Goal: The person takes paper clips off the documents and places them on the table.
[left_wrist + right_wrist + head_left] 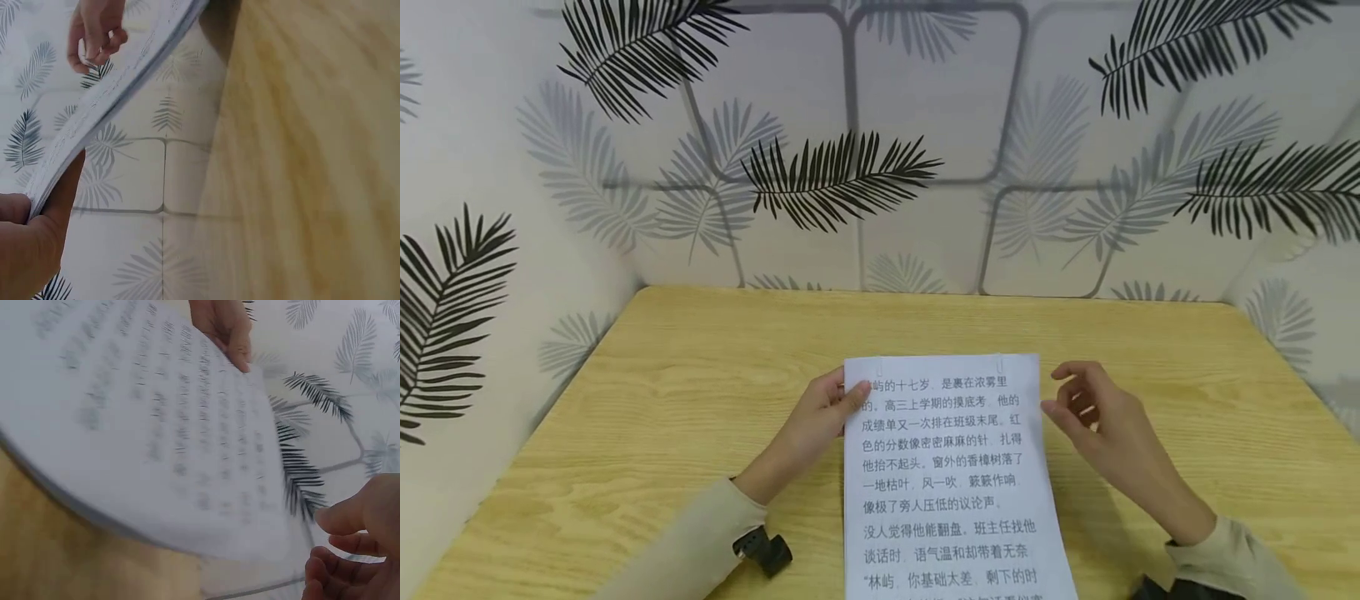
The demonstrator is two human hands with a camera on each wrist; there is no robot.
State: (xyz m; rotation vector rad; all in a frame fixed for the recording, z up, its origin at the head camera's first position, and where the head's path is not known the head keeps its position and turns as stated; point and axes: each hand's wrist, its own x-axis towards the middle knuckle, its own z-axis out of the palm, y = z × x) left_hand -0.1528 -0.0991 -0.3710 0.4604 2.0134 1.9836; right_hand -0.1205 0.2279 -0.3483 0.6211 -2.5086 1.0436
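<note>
From the head camera it looks like a single white printed sheet of paper covered in black Chinese text (951,483), but the left wrist view catches it edge-on and you can see it's really a thin stack of several pages (119,87), lifted off the light wooden table (700,400) rather than lying flat. Can't count the pages, the edges blur together. Two small staples (1000,363) sit along the top edge in the head view, which neither wrist camera shows. Two hands, one stack, one table. The left hand (820,417) holds the stack by its upper left edge, thumb on the front over the first line of text and the other fingers behind; the right wrist view shows that hand (225,328) at the far corner of the pages. The right hand (1093,417) sits just beside the right edge of the stack, fingers loosely curled and holding nothing; whether a fingertip actually touches the paper I can't tell. The right wrist view shows its fingertips (340,519) near the paper's corner with a gap. The stack runs between the two hands, down toward the person, bottom cut off. Both sleeves are beige (700,542), and a small black camera strap (763,550) sits on the left wrist. Leaf-pattern wallpaper (850,179) all around behind.
</note>
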